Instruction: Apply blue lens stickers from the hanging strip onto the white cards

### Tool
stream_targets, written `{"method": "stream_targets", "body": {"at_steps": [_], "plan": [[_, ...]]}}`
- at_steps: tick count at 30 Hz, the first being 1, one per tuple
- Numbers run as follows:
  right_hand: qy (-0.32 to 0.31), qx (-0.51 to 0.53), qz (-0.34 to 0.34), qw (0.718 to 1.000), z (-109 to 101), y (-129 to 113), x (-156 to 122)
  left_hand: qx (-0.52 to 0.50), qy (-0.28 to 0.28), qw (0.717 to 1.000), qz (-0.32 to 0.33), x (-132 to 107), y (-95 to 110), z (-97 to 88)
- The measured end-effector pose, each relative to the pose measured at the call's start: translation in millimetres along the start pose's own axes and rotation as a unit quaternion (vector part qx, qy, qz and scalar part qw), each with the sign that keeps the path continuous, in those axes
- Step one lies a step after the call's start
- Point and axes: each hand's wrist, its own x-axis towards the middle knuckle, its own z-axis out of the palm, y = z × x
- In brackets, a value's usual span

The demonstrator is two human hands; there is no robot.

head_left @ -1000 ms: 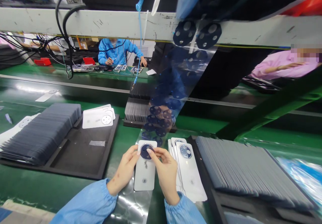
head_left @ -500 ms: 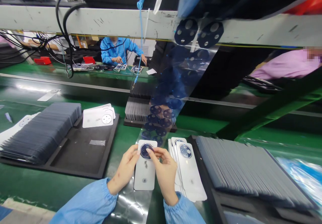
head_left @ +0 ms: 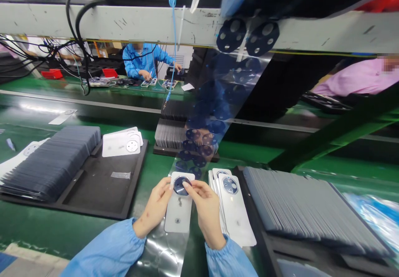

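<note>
the thumb and fingers of my left hand (head_left: 156, 204) are drawn nearly together, pinching the upper left edge of a white phone back (head_left: 178, 210). my right hand (head_left: 206, 208) has its thumb laid over the right part of the dark disc (head_left: 178, 187) near the top of that phone back, with the other fingers curled in at the upper right edge; what they do underneath is hidden from me. so the phone back stands between my two hands, its top end at my fingertips and its lower part bare below them, over a clear film strip (head_left: 162, 254); i cannot tell whether it touches the strip. just right of my right hand lies an overlapping pile of white phone backs (head_left: 238, 214), beside a row of grey sheets (head_left: 299, 206) in a black tray. over to my left, another black tray (head_left: 132, 194) carries dark sheets (head_left: 62, 156) and a few white pieces (head_left: 116, 144) on the green table (head_left: 93, 231). farther off, a co-worker in blue (head_left: 137, 65) sits across the line.
</note>
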Motion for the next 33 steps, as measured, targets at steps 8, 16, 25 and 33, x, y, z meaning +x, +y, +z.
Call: {"method": "stream_targets", "body": {"at_steps": [8,16,25,33], "plan": [[0.013,-0.034,-0.047,0.998,1.2,0.4,-3.6,-0.016,0.008,1.000,-0.005,3.4,-7.0,-4.4],[0.031,-0.105,-0.127,0.986,3.9,-1.8,-6.7,-0.022,-0.002,1.000,-0.013,3.7,-6.3,-2.0],[0.032,-0.118,-0.133,0.984,5.1,-2.5,-7.0,-0.025,-0.006,0.999,-0.020,1.1,-4.9,-1.4],[0.031,-0.117,-0.133,0.984,4.8,-0.9,-7.4,-0.030,-0.013,0.999,-0.017,0.4,-3.4,-0.1]]}}
